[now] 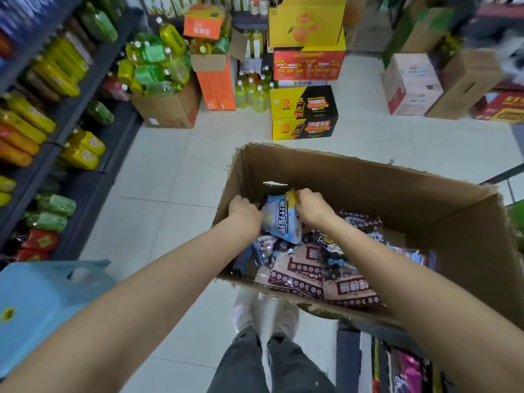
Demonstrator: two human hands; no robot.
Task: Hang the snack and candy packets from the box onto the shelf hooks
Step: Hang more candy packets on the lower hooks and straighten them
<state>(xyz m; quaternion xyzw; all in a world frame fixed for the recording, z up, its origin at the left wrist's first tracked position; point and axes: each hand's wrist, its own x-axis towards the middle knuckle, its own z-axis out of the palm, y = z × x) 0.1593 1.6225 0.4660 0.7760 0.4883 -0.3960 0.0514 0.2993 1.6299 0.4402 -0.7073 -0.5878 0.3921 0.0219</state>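
Open cardboard box (368, 199) sits at working height, brown packets (300, 273) piled loose inside. Pale blue packet (280, 219) held above them: right hand (310, 207) pinches its yellow top; left hand (243, 212) curls against its side, steadying

Both my forearms are bare, no sleeves, watch or rings showing on the left hand (244, 210) or right hand (311, 207). At six o'clock I see dark grey trousers (269, 364). Just above them, pale whitish shoes (265, 313).
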